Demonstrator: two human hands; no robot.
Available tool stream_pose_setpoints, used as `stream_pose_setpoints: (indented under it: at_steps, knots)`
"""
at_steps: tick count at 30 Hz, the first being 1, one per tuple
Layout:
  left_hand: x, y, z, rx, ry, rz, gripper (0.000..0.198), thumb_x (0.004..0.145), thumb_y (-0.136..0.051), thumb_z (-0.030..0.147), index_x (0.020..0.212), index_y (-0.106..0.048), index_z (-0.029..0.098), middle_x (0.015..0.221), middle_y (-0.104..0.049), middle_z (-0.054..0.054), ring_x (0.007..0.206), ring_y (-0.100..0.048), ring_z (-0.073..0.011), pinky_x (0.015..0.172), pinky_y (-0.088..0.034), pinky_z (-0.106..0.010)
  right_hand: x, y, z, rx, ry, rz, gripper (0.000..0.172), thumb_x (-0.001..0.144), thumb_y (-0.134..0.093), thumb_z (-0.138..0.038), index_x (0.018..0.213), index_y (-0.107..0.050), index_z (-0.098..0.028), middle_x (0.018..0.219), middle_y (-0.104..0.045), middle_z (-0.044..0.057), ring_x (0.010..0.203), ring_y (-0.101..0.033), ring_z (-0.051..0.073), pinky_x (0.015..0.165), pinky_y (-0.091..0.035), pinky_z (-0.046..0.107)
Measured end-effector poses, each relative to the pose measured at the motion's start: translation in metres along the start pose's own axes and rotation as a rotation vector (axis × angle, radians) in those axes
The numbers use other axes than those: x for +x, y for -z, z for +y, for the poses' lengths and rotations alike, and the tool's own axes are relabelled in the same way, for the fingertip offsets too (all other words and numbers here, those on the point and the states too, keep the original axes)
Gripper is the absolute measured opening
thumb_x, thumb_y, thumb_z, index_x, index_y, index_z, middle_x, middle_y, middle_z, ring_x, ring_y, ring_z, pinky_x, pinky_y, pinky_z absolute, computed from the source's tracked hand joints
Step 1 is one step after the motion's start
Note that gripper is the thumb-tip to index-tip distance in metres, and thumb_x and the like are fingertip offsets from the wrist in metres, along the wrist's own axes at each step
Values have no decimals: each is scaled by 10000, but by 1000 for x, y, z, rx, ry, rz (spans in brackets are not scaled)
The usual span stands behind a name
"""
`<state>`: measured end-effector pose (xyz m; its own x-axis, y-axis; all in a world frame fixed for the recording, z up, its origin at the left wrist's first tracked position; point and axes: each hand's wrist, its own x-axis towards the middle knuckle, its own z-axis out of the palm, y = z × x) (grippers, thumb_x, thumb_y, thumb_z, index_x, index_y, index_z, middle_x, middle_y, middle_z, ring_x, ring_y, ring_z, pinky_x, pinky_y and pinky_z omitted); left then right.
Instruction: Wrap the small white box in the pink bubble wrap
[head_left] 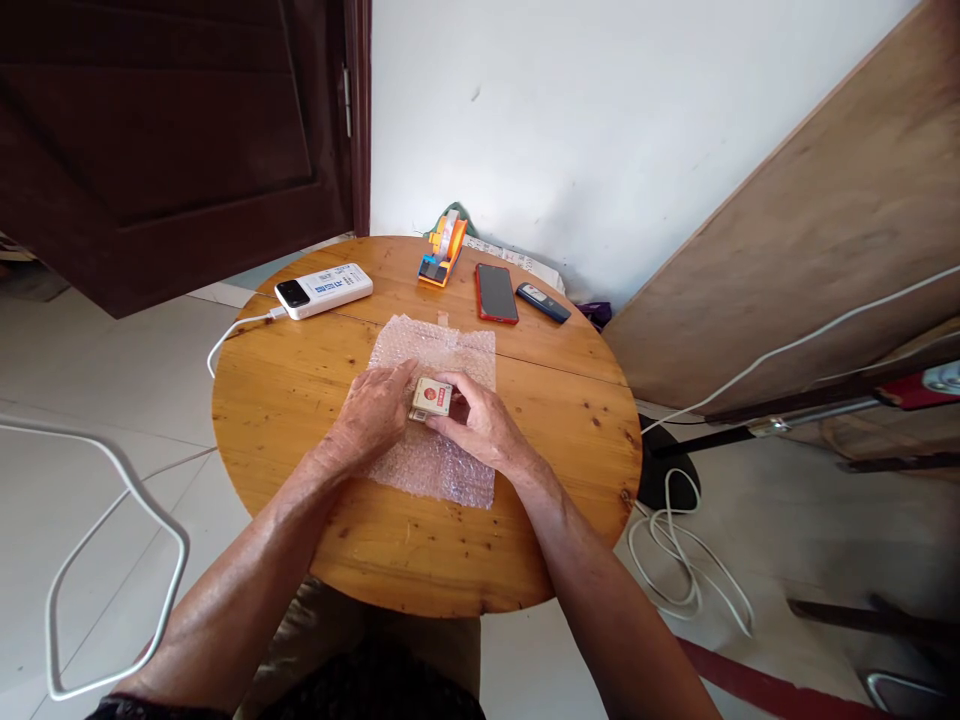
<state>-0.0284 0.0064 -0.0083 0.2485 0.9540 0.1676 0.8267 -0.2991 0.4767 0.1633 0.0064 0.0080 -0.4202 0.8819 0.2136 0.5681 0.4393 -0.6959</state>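
A small pale box (433,392) with a red round mark and red label sits over a sheet of bubble wrap (450,480) on the round wooden table. My right hand (484,420) grips the box's right side, thumb at the near edge and fingers at the far edge. Against its left side, my left hand (379,405) curls with its fingers closed on the box; some of those fingertips are hidden. The wrap lies flat under both hands.
Behind the wrap stand an orange tape dispenser (444,250), a red-edged phone (496,293) and a dark handset-like device (543,302). A white power bank (325,291) with a cable (232,330) lies at the left on the wooden table (570,450). White cords trail across the floor.
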Motion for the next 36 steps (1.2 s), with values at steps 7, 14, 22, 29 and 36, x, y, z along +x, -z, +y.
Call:
stream_pose_setpoints:
  at_steps: [7,14,22,29,36]
  knots:
    - [-1,1,2,20,-18,-7,559,841,-442,100,1397,-497,125,1286,-671,-140,1232,-597,-278,1086,-433,-459,0,-1,0,-31,7,-5,474,743,-771,-171,1175,-580,-208,1135,-695,75,1012,-653,233,867,-488,365]
    - [0,1,2,16,-24,3,529,829,-455,98,1342,-559,168,1256,-688,-126,1196,-622,-275,1069,-453,-460,1,0,1,-55,38,-4,493,751,-761,-165,1203,-574,-230,1159,-695,69,1036,-653,236,883,-495,370]
    - [1,0,-1,1,-27,18,564,797,-463,77,1343,-562,183,1278,-682,-119,1197,-623,-264,1074,-454,-461,1,-4,3,-69,50,27,484,771,-735,-167,1225,-582,-236,1170,-693,74,1053,-653,237,894,-503,380]
    - [1,4,3,-2,-40,6,505,816,-448,75,1280,-604,198,1219,-709,-109,1169,-641,-259,1057,-469,-449,1,2,2,-100,81,5,583,770,-750,-181,1310,-533,-227,1291,-634,111,1188,-600,275,998,-479,448]
    - [1,6,4,-98,15,126,486,824,-440,103,1266,-632,168,1233,-715,-81,1190,-631,-223,1079,-472,-394,-30,28,-55,-285,246,-68,214,882,-687,-320,1085,-657,-256,1083,-704,57,1014,-644,250,920,-484,429]
